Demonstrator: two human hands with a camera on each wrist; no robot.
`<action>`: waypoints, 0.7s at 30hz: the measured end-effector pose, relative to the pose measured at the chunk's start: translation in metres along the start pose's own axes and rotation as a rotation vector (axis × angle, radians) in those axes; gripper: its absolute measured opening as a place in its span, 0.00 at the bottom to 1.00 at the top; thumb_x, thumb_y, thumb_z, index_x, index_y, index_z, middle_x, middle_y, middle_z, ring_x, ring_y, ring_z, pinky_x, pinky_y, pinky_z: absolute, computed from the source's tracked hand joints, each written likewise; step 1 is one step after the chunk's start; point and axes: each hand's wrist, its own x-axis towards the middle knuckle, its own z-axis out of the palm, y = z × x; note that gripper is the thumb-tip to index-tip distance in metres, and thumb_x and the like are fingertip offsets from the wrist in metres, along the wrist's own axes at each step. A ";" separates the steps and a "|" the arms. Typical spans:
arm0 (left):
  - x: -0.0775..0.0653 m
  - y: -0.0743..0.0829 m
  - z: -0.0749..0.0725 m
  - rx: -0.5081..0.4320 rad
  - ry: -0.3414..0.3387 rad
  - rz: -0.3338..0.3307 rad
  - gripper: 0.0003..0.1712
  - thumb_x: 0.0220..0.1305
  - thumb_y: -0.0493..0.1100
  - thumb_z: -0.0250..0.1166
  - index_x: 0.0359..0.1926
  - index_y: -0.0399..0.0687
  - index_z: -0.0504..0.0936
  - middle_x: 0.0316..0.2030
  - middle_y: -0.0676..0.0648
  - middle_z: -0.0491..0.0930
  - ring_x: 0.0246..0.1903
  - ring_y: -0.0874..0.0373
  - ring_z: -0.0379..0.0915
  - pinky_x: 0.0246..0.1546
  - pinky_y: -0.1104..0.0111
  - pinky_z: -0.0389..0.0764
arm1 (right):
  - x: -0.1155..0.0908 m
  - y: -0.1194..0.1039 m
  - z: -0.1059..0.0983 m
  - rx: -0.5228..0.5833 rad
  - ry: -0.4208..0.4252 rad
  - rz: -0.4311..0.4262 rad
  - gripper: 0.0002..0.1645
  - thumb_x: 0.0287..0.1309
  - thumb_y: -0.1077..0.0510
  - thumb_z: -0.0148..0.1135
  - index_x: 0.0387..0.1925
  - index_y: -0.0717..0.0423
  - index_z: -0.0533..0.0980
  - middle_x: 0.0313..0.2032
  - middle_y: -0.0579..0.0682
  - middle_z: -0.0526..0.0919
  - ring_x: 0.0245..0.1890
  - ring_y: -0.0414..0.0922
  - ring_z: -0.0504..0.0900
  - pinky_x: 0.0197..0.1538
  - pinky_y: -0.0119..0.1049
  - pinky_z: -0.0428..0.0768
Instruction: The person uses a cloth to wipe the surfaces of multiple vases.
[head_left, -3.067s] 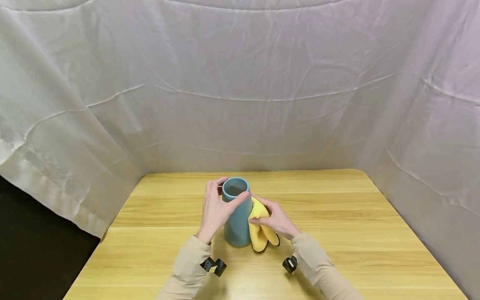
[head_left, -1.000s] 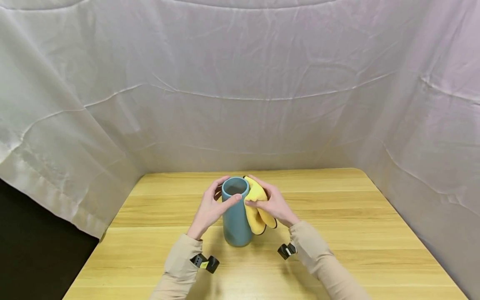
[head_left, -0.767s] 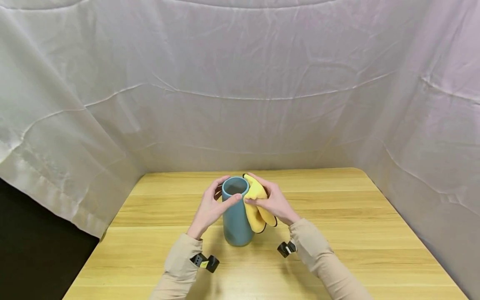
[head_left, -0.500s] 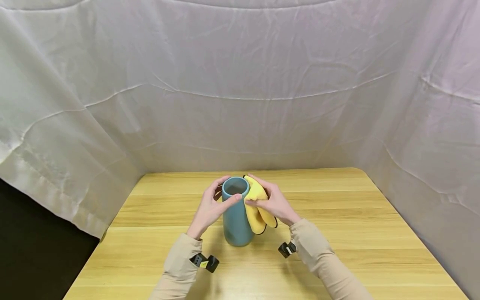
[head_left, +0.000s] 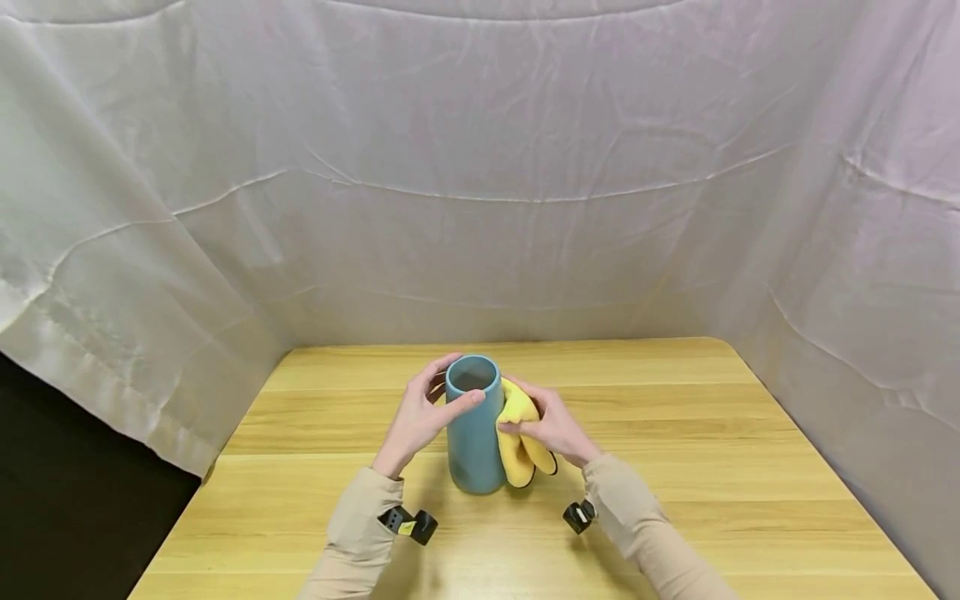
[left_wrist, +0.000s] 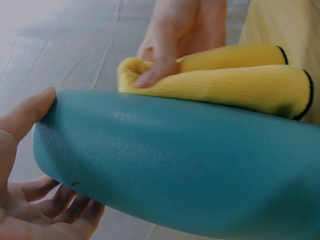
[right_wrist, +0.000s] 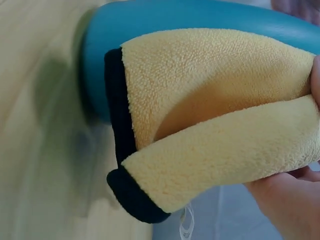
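Observation:
A tall blue-teal vase point(head_left: 476, 454) with a wide round mouth stands upright on the table. My left hand point(head_left: 422, 415) grips it near the rim, thumb on the near side and fingers round the far left side. In the left wrist view, those fingers curl under the vase wall point(left_wrist: 175, 155). My right hand point(head_left: 557, 429) pinches a folded yellow cleaning cloth point(head_left: 517, 454) with black edging against the vase's right side. The right wrist view shows the fluffy cloth point(right_wrist: 200, 80) hanging in two folds along the vase, with parts of my right fingers hidden behind it.
The wooden table point(head_left: 675, 467) extends to both sides and in front of the vase. A pale grey curtain point(head_left: 525, 258) encloses its back and sides. A black camera point(head_left: 579, 516) is strapped to my right wrist, another camera point(head_left: 411, 525) to the left. A clear loop point(right_wrist: 186, 225) hangs below the cloth.
My right hand has slid the cloth down the vase's right side from near the rim, after rising there earlier. The left hand keeps its grip and the vase stays nearly in place.

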 end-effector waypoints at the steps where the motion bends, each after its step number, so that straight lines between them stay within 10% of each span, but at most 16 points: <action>1: 0.000 0.000 0.000 -0.007 0.002 -0.003 0.36 0.59 0.43 0.74 0.68 0.47 0.73 0.62 0.43 0.78 0.64 0.46 0.73 0.73 0.48 0.67 | -0.001 0.003 0.000 -0.002 -0.002 0.010 0.43 0.56 0.63 0.72 0.73 0.51 0.67 0.64 0.59 0.78 0.48 0.41 0.81 0.51 0.31 0.83; 21: 0.001 0.003 -0.001 0.011 -0.006 -0.001 0.37 0.58 0.43 0.74 0.68 0.47 0.73 0.62 0.41 0.77 0.62 0.43 0.74 0.71 0.46 0.69 | -0.002 0.008 -0.001 -0.007 0.017 0.054 0.43 0.57 0.62 0.71 0.73 0.54 0.66 0.62 0.62 0.79 0.47 0.39 0.80 0.51 0.30 0.82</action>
